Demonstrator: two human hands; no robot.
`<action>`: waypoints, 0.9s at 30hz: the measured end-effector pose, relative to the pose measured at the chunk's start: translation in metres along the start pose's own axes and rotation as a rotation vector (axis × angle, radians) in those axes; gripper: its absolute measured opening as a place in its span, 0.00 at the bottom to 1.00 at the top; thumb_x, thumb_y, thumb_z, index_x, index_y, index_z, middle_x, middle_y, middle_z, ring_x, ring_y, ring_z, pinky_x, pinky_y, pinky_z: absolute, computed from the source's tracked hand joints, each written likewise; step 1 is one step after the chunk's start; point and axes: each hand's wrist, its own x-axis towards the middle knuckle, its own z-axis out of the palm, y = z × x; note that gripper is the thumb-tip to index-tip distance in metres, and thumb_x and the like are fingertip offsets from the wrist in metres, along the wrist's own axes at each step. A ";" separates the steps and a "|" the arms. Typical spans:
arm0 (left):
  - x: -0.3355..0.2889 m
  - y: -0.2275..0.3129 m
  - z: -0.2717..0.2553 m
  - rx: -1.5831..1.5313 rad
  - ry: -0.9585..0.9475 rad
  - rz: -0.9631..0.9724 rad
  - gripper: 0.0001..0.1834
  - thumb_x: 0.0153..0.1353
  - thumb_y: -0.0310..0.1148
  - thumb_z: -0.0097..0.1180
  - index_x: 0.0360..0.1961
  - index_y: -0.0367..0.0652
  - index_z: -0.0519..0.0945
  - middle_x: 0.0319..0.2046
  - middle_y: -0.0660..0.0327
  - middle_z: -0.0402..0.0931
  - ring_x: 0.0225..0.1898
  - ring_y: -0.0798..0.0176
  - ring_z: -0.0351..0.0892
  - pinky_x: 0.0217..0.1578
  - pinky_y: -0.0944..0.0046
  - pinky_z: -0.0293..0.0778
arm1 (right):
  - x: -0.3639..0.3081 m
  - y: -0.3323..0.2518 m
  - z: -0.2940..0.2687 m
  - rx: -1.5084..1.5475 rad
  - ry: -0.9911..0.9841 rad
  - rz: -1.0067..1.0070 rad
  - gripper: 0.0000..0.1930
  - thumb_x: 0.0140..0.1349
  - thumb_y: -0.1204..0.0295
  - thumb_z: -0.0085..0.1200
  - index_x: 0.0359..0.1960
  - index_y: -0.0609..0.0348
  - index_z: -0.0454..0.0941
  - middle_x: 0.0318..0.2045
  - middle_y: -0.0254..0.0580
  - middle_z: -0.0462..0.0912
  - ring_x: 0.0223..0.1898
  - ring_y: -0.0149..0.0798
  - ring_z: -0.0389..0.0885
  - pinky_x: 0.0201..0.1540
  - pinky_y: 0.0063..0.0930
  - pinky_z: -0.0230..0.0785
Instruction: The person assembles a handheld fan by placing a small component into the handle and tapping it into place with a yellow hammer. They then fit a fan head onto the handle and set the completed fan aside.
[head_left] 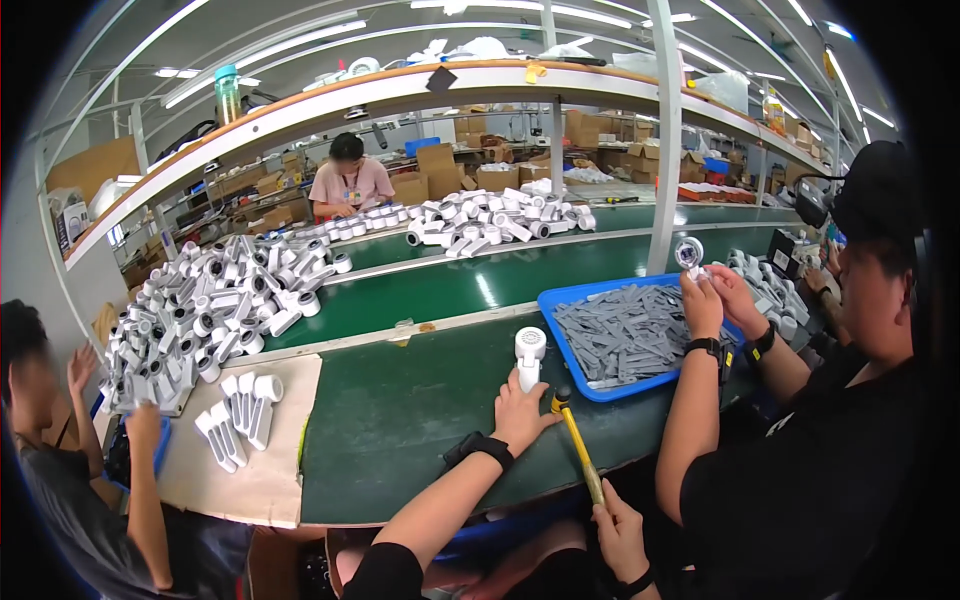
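A white handheld fan [530, 346] with a round slotted head lies on the dark green bench top. My left hand [519, 412] is closed over its handle and presses it to the bench, thumb out to the right. My right hand [620, 535], near the bench's front edge, grips the lower end of a hammer [578, 440] with a yellow handle. The small black-and-yellow hammer head rests close to my left thumb, just right of the fan. Both wrists wear black bands.
Right of the fan stands a blue tray [600, 393] of grey strip-shaped parts [625, 330]. A co-worker [800, 400] beside it holds a round white part. Leftward, several fans lie on cardboard [280, 480] near a large fan pile [210, 300] and another person [60, 450]. A green conveyor [400, 300] runs behind.
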 end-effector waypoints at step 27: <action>-0.139 -0.083 -0.125 -0.214 0.183 -0.081 0.15 0.53 0.36 0.68 0.38 0.37 0.83 0.33 0.51 0.79 0.40 0.48 0.76 0.45 0.53 0.73 | 0.003 -0.092 0.025 -0.038 -0.333 -0.257 0.25 0.64 0.80 0.52 0.64 0.67 0.69 0.27 0.35 0.78 0.22 0.22 0.71 0.26 0.17 0.64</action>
